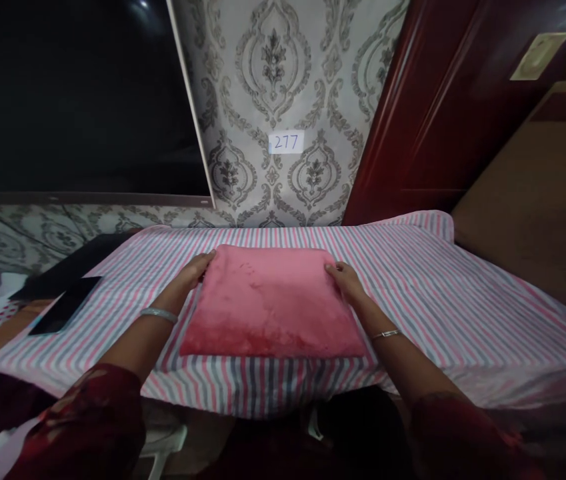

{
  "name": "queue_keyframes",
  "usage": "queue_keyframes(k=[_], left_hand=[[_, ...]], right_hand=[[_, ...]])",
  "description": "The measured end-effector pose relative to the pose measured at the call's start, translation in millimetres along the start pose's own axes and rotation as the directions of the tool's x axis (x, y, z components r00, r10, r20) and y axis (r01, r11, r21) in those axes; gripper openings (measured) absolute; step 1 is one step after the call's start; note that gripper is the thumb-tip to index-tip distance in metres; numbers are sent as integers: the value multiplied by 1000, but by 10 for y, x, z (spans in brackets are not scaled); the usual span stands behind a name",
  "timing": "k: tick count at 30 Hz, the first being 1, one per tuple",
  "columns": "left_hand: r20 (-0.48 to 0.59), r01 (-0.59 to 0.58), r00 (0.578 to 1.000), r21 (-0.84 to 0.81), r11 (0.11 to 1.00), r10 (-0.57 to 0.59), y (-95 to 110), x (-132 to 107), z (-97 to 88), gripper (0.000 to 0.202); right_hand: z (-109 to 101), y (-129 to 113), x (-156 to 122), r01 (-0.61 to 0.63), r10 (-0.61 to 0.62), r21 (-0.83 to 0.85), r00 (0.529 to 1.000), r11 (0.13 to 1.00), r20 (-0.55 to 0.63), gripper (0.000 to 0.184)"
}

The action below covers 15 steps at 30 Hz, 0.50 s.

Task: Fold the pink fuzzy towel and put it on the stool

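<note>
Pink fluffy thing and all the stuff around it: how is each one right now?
Pink plush piece: lying flat
Left hand: touching its left side
Right hand: touching its right side
Striped cloth: spread out, front edge hanging
Big screen: dark
Black slab: lying flat
Paper: stuck up, reading 277

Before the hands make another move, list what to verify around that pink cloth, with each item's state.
1. Left hand at the cloth's far left corner: ok.
2. Right hand at its right edge, near the far corner: ok.
3. Firm grip by both hands: cannot tell; some fingers are hidden.
4. Pink cloth lying on the striped cover: ok.
5. Cloth's top evenly smooth: not ok; marks show in its surface.
6. Dark flat device apart from the cloth: ok, it lies off to the left.
</note>
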<state>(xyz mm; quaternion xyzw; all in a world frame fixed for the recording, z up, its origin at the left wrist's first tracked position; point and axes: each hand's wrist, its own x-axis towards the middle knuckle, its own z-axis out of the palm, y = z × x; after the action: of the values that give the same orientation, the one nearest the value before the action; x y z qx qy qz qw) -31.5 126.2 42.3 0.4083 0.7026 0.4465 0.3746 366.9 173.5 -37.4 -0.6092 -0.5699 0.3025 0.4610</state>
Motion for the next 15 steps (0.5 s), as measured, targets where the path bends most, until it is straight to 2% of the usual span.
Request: queue_keyframes(k=[5, 11, 15], left_hand=[[-21, -48, 999, -42, 998, 47, -36, -58, 43, 30], [8, -35, 999, -135, 990, 36, -57, -50, 193, 28], [48, -27, 998, -202, 979, 37, -77, -21, 148, 24]], right_hand=[[-22, -35, -177, -22, 20, 19, 998, 1000, 55, 42], [-52, -85, -235, -20, 21, -12, 999, 1000, 40, 45], [-61, -95, -239, -12, 13, -55, 1000, 998, 15, 44]])
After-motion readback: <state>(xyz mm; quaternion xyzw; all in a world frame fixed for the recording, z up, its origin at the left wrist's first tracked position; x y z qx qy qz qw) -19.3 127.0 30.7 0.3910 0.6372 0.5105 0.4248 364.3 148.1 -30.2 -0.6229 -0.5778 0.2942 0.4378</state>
